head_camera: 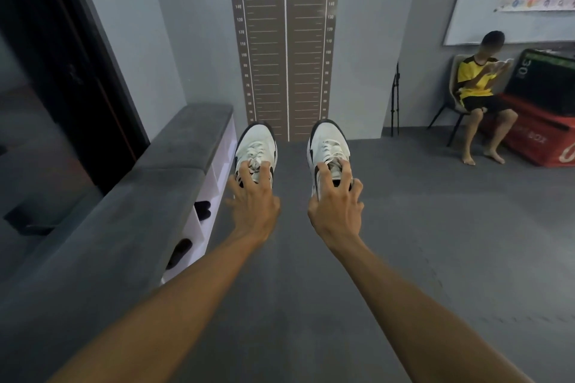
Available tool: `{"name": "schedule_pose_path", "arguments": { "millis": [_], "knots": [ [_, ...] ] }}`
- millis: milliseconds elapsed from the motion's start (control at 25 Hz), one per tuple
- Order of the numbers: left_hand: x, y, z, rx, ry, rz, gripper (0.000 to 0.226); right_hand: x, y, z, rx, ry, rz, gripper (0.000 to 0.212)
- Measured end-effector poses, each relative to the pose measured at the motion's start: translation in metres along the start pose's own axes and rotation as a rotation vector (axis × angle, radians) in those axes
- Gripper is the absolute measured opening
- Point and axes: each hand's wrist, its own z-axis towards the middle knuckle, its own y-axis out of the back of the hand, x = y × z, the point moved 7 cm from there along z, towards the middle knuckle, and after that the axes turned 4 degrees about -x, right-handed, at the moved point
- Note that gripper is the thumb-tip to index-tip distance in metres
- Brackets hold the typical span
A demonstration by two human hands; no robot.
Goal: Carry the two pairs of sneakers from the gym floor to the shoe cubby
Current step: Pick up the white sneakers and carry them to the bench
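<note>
Left hand [253, 196] clamped on one white sneaker [256, 146], right hand [337, 199] on its mate [329, 149], carried above gym floor [404, 242]. Shoe cubby [214, 171] at nine o'clock (dark shoes inside). Shallow collar holds: likely slip, drop.

Each hand grips one white-and-black sneaker by its collar, toes pointing away: the left hand [253, 205] holds the left sneaker [256, 146], just beside the shoe cubby [214, 177], and the right hand [337, 211] holds the right sneaker [329, 146], farther from it. Dark shoes [202, 210] sit inside the cubby's white compartments.
</note>
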Motion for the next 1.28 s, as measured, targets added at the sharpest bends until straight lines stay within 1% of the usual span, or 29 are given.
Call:
{"name": "schedule_pose_path", "arguments": {
  "millis": [200, 440, 600, 840, 1000, 1120, 1200, 1280],
  "knots": [
    [-0.002, -0.096, 0.121, 0.053, 0.065, 0.008, 0.071, -0.002, -0.085, 0.139, 0.053, 0.025, -0.010, 0.066],
    [-0.002, -0.202, 0.311, 0.017, 0.027, 0.034, 0.072, 0.016, -0.198, 0.312, 0.043, 0.050, -0.019, 0.067],
    [-0.007, -0.261, 0.440, 0.033, -0.011, 0.019, 0.073, 0.026, -0.259, 0.431, 0.025, 0.010, -0.028, 0.068],
    [-0.017, -0.365, 0.595, 0.046, -0.035, 0.011, 0.074, 0.021, -0.355, 0.593, 0.035, -0.032, -0.019, 0.070],
    [-0.027, -0.447, 0.697, 0.026, -0.028, 0.013, 0.075, 0.013, -0.431, 0.708, 0.043, 0.001, -0.016, 0.071],
    [-0.034, -0.492, 0.770, 0.004, -0.003, 0.025, 0.075, 0.012, -0.475, 0.786, 0.074, 0.030, -0.029, 0.070],
    [-0.034, -0.524, 0.818, 0.022, 0.038, 0.009, 0.076, 0.013, -0.506, 0.838, 0.093, 0.035, -0.019, 0.070],
    [-0.030, -0.554, 0.862, 0.032, 0.039, 0.041, 0.076, 0.018, -0.536, 0.885, 0.099, 0.049, -0.010, 0.070]
  ]
}}
